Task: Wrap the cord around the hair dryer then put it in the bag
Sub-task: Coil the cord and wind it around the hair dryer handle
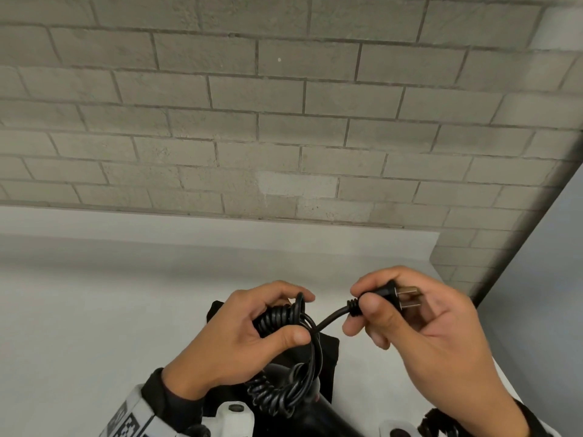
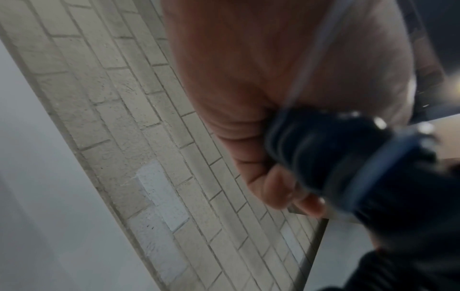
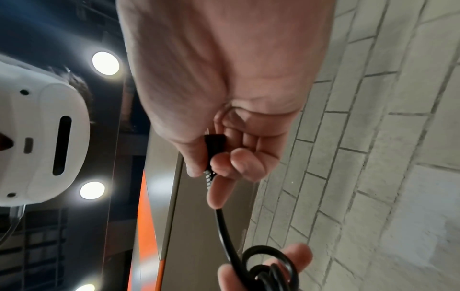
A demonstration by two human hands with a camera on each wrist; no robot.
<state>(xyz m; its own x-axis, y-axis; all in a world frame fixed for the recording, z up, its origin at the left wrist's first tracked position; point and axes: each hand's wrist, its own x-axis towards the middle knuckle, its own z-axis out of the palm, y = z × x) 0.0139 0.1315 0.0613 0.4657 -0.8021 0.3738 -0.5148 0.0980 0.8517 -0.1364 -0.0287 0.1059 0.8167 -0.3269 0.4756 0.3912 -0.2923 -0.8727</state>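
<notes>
My left hand (image 1: 252, 326) grips the handle of a black hair dryer (image 1: 328, 417) with several turns of black cord (image 1: 277, 316) wound round it; more coiled cord (image 1: 284, 395) hangs below. A short straight length of the cord runs right to the black plug (image 1: 381, 298), which my right hand (image 1: 394, 310) pinches between thumb and fingers, its two metal prongs pointing right. The right wrist view shows the plug (image 3: 214, 149) in my fingers and the cord (image 3: 229, 242) leading down to the loops. In the blurred left wrist view, my left hand (image 2: 273, 167) holds the wound cord (image 2: 323, 149). A black bag (image 1: 328, 345) lies flat beneath both hands.
The white table (image 1: 94, 310) runs back to a grey brick wall (image 1: 284, 121). Its right edge (image 1: 467, 298) lies close to my right hand. Wrist-mounted camera housings (image 1: 233, 414) sit at the bottom of the head view.
</notes>
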